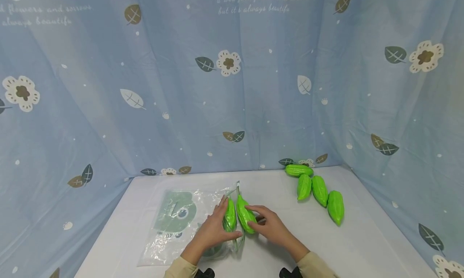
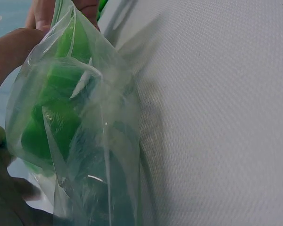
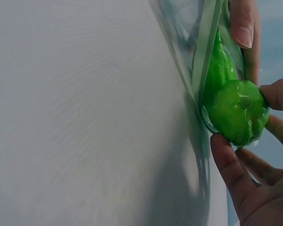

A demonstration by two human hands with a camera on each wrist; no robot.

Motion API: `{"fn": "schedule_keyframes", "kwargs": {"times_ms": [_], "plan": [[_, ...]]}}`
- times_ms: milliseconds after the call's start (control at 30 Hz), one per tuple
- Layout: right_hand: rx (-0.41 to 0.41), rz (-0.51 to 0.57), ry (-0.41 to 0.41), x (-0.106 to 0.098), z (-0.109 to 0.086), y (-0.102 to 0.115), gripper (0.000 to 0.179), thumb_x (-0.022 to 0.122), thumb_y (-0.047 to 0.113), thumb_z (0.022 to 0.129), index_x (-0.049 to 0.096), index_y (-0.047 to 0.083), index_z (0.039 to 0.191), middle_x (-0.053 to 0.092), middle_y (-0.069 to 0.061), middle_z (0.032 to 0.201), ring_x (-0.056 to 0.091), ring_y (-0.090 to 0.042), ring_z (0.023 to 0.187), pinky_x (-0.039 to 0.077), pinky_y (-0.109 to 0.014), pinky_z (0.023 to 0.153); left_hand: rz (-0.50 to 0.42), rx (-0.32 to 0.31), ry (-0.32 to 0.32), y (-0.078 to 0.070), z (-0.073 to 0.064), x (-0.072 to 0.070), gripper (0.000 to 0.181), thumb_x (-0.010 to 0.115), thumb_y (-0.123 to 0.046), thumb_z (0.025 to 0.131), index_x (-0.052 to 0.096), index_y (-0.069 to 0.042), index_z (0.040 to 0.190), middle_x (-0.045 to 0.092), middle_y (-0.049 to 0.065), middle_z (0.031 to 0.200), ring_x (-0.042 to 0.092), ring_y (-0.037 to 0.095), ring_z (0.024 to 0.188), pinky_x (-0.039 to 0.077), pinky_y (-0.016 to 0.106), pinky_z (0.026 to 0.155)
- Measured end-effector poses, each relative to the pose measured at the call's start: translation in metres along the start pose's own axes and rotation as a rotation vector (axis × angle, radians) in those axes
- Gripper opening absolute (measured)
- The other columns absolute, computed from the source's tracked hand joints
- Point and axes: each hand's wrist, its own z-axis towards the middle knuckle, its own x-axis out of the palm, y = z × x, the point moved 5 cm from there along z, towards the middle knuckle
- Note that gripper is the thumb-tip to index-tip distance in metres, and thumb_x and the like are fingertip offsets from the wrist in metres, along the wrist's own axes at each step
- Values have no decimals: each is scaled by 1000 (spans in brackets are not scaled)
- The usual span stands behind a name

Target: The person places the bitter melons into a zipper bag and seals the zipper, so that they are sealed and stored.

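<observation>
My right hand (image 1: 272,229) grips a glossy green bitter melon (image 1: 245,216) between thumb and fingertips, near its blunt stem end. The melon's narrow end points away, into the mouth of a clear zip bag (image 1: 154,247) with a green print. In the right wrist view, the bag's green rim (image 3: 208,52) runs beside this melon. Another bitter melon (image 1: 230,215) lies within the bag, partly behind my left hand (image 1: 211,229). That hand holds the bag near its mouth, thumb and fingers spread around the edge. Clear plastic (image 2: 92,141) covers a green shape in the left wrist view.
Several more green bitter melons (image 1: 320,190) lie at the back right of the white table (image 1: 282,262). A blue curtain (image 1: 261,100) with leaves and flowers hangs behind the table and along both sides. The bag's flat part extends left across the table.
</observation>
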Motion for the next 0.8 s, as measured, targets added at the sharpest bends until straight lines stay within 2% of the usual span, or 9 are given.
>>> {"fn": "schedule_keyframes", "kwargs": {"times_ms": [167, 533, 800], "plan": [[-9, -7, 5, 5, 6, 0, 52, 69, 33, 99, 56, 16, 147, 55, -11, 144, 68, -26, 105, 58, -34, 86, -2, 10, -8, 0, 0, -1, 119, 81, -61, 77, 21, -4, 162, 14, 11, 170, 12, 48, 152, 26, 80, 105], [2, -1, 0, 9, 12, 0, 47, 64, 27, 102, 56, 15, 147, 53, -12, 146, 67, -32, 111, 59, -37, 87, -9, 35, -18, -2, 1, -3, 122, 84, -59, 74, 21, -1, 161, 16, 13, 169, 16, 46, 152, 30, 79, 104], [15, -4, 17, 11, 18, 3, 49, 64, 28, 102, 55, 14, 148, 54, -12, 145, 68, -27, 107, 58, -33, 87, -13, 45, -28, -6, 2, -5, 122, 83, -61, 75, 21, -3, 162, 16, 12, 169, 16, 45, 152, 31, 78, 104]]}}
